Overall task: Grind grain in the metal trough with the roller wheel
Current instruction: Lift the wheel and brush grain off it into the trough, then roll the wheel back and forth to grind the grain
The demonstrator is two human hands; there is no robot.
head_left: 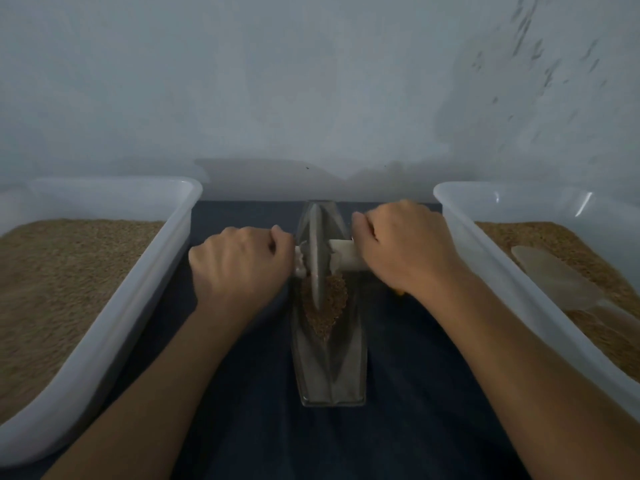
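Both hands, left and right, grip axle; wheel in grain, best rolled evenly along trough.

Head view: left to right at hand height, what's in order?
White plastic tub of brown grain → left hand → grey metal roller wheel in the metal trough → right hand → second white grain tub holding a translucent scoop.

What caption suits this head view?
Both hands grip the roller wheel handles, grinding grain in a metal trough.
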